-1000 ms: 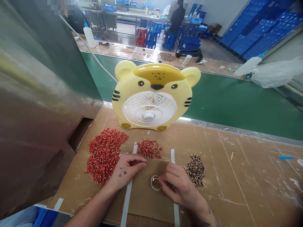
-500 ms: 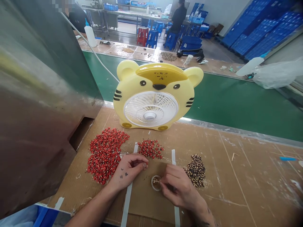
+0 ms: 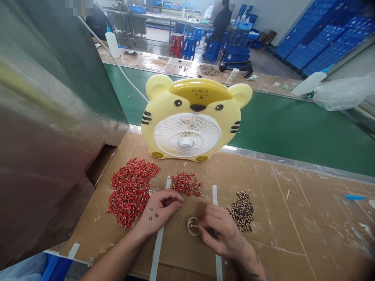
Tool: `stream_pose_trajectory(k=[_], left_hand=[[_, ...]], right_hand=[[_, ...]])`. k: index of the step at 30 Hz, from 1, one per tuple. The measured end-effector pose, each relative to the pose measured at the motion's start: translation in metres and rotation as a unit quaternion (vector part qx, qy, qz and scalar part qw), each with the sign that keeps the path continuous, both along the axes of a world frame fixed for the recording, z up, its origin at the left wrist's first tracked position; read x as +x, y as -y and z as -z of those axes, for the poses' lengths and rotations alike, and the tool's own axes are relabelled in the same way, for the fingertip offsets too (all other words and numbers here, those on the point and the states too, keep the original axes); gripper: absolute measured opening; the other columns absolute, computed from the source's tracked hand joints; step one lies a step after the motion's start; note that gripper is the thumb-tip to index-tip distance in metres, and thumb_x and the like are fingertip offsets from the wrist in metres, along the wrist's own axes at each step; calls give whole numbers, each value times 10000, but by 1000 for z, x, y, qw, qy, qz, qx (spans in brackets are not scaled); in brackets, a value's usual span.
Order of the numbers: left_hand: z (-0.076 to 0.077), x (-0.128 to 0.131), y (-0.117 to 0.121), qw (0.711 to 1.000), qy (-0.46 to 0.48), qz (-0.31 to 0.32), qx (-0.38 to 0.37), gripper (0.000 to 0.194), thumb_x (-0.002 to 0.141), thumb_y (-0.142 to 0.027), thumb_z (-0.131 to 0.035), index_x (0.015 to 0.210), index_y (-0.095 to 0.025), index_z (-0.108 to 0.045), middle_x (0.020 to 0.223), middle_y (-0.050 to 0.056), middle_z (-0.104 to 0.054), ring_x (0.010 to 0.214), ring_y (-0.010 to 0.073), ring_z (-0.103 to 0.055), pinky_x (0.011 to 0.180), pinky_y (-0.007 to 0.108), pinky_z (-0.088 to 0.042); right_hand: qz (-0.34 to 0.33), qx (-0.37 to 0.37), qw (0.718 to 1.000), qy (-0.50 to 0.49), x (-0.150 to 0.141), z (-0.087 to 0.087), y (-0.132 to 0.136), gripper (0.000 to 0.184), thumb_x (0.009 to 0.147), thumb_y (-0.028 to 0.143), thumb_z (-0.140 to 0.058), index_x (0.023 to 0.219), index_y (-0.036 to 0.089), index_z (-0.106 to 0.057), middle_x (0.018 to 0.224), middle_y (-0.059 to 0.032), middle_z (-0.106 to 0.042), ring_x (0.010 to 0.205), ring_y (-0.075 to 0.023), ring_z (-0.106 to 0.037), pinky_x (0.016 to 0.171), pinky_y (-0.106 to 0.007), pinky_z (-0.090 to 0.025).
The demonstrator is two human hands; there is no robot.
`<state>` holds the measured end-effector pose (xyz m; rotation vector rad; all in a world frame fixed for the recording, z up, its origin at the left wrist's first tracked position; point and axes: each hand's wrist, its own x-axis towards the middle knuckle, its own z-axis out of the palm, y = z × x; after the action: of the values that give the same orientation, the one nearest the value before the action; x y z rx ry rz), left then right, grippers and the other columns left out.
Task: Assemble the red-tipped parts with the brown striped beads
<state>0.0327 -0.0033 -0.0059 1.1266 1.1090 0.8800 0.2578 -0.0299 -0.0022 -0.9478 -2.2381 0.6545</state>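
My left hand (image 3: 162,208) is closed in a pinch beside the small pile of red pieces (image 3: 186,184). A small red piece, mostly hidden, is between its thumb and fingertips. To the right, my right hand (image 3: 218,226) pinches a thin light stick (image 3: 194,225); its tip is over or in a small round clear dish (image 3: 189,232). The dish stands on a brown cardboard sheet (image 3: 184,253) between two pale tape strips. Tiny dark specks lie left of the dish. Black-and-cream pieces (image 3: 243,212) are heaped beyond my right hand.
A larger red heap (image 3: 131,191) lies left of my left hand. A yellow animal-faced fan (image 3: 190,93) stands behind the piles. A metal housing (image 3: 58,117) borders the left side. A blue-handled tool (image 3: 355,197) lies far right. Two people are across the room.
My right hand and the thin stick have shifted very slightly at the dish. My left hand stays in nearly the same place. The view has moved a little.
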Motion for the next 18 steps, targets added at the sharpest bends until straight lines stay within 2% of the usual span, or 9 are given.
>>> stream_pose_trajectory(k=[7,12,15,18], left_hand=[[-1,3,1,999,22,-20,-26,124,713,-216,-757,815,-147,-771,848,71,-748,739,172,-657,693,255,-515],[-3,5,2,996,60,-3,-64,146,692,-229,-791,807,-144,-764,812,70,-752,743,185,-688,715,273,-541],[-2,6,3,995,72,8,-67,153,689,-228,-795,810,-141,-763,822,75,-751,755,189,-694,722,276,-542],[-2,7,4,995,75,25,-60,122,710,-205,-772,814,-142,-767,819,74,-752,740,178,-692,707,262,-531]], right_hand=[[-2,-8,1000,-8,-1,1,0,162,875,131,-512,734,195,-560,643,-23,-535,626,-168,-461,561,-290,-326],[11,-13,1000,-15,-1,1,-1,158,885,140,-516,750,191,-580,655,-28,-546,633,-168,-471,562,-289,-338],[7,-11,1000,-21,0,2,-1,178,879,157,-522,709,198,-554,621,-13,-518,606,-162,-454,544,-285,-320],[15,-16,1000,-22,1,2,-1,155,897,155,-520,760,194,-580,650,-21,-538,626,-163,-471,559,-285,-336]])
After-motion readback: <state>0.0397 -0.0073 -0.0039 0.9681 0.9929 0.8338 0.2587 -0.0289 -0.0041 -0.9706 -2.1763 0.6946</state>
